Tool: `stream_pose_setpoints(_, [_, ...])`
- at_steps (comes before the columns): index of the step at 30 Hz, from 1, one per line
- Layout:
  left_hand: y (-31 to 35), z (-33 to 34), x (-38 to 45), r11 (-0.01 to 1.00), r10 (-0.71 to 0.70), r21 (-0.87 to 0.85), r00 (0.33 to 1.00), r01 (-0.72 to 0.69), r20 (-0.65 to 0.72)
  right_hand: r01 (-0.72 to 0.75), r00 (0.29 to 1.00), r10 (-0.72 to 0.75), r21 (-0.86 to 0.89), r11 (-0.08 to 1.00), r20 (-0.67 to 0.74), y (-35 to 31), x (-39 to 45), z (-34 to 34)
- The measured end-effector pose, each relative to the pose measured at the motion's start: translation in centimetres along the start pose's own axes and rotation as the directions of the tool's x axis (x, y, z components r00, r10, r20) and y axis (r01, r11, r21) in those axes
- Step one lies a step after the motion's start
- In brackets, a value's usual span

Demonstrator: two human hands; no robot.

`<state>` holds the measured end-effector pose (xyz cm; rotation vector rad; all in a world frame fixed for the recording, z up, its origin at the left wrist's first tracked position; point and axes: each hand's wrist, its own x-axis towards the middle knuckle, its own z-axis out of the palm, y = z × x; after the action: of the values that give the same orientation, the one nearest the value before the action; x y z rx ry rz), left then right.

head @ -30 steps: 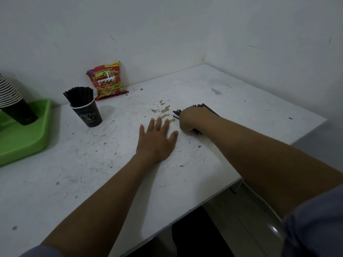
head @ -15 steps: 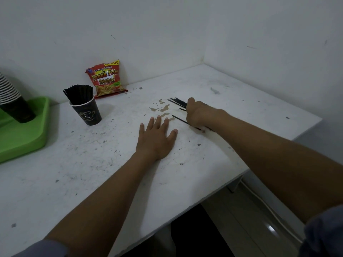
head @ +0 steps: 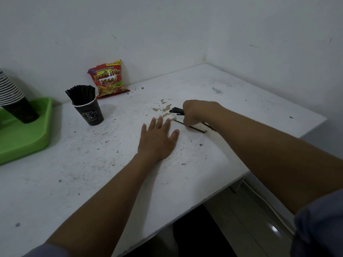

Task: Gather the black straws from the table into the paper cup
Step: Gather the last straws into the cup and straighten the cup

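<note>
Tabletop [head: 241,93], white and scuffed with dark specks and a patch of brownish stain near its middle, fills most of the view and sits in the corner of two pale walls. A red snack bag [head: 108,78] printed "French Fries" leans upright against the back wall. At the far left a green tray [head: 27,138] rests on the tabletop, with a tilted stack of dark cups [head: 13,97] on it, partly cut off by the frame edge. Nothing lies between the hands and the paper cup. The paper cup [head: 90,113], black with a pale inner rim, stands upright near the back left, just in front of the snack bag and beside the tray; a thick bunch of black straws in the cup [head: 80,94] stands up out of its mouth. The left hand [head: 157,139] lies flat, palm down, fingers spread, on the bare surface and holds nothing. Just beside it, the right hand [head: 194,113] is closed around a small bundle of black straws [head: 176,110], whose ends stick out toward the cup from the fist. One loose straw [head: 193,127] lies flat on the tabletop directly under the right hand, close to the left hand's thumb; whether the fingers touch it cannot be told. The cup stands well apart from both hands, off to their left.
</note>
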<state>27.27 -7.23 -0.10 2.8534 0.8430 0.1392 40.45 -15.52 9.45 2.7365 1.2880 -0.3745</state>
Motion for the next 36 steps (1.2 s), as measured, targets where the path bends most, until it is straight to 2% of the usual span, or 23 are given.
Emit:
stream_pose_setpoints(4, [-0.1,0.0,-0.8,1.0,0.003,-0.008,1.0,-0.003,-0.018,0.034,0.995,-0.019,-0.161,0.986,0.098,-1.1,-0.3,-0.4])
stream_pose_setpoints(7, [-0.6,-0.1,-2.0,0.997,0.005,-0.071,0.999,-0.008,-0.043,0.03,0.993,-0.015,-0.128,0.991,0.116,-1.0,0.0,0.4])
stream_pose_setpoints(10, [-0.5,-0.7,-3.6,0.966,-0.016,-0.259,0.994,-0.012,-0.105,0.026,0.999,-0.027,0.05,0.998,0.025,-0.4,0.1,1.2])
stream_pose_setpoints(12, [-0.2,-1.7,-4.4,0.868,-0.106,-0.496,0.986,0.027,-0.13,0.069,0.996,-0.045,0.354,0.933,-0.076,-0.7,0.3,1.2])
stream_pose_setpoints(15, [0.0,-3.5,-5.0,0.605,-0.22,-0.784,0.976,0.14,0.004,0.171,0.982,-0.045,0.757,0.63,-0.184,-2.2,0.3,-0.3])
stream_pose_setpoints(16, [-0.1,-4.1,-5.0,0.457,-0.245,-0.867,0.965,0.196,0.09,0.199,0.979,-0.06,0.836,0.512,-0.197,-2.8,0.1,-0.9])
stream_pose_setpoints(17, [-0.2,-4.8,-5.0,0.245,-0.247,-0.931,0.946,0.272,0.212,0.223,0.975,-0.082,0.884,0.41,-0.208,-3.3,-0.1,-1.5])
stream_pose_setpoints(19, [-0.6,-6.0,-5.1,-0.206,-0.121,-0.884,0.886,0.419,0.448,0.267,0.963,-0.12,0.922,0.281,-0.242,-4.4,-0.7,-2.3])
stream_pose_setpoints(20, [-0.8,-6.6,-5.3,-0.349,-0.035,-0.812,0.859,0.469,0.511,0.287,0.956,-0.134,0.927,0.242,-0.261,-4.9,-1.0,-2.5])
stream_pose_setpoints(21, [-1.0,-7.0,-5.6,-0.43,0.036,-0.751,0.84,0.501,0.541,0.303,0.949,-0.148,0.931,0.205,-0.277,-5.3,-1.3,-2.5])
stream_pose_setpoints(23, [-1.2,-7.6,-6.2,-0.494,0.124,-0.682,0.82,0.539,0.558,0.325,0.939,-0.158,0.94,0.104,-0.307,-6.0,-1.8,-2.2])
stream_pose_setpoints(27, [-1.2,-8.1,-6.9,-0.531,0.165,-0.636,0.805,0.56,0.57,0.383,0.914,-0.117,0.922,-0.065,-0.388,-7.1,-3.0,-1.2])
stream_pose_setpoints(36, [-1.7,-8.1,-7.0,-0.578,0.161,-0.602,0.8,0.551,0.578,0.474,0.875,-0.073,0.878,-0.061,-0.478,-7.5,-3.9,0.1])
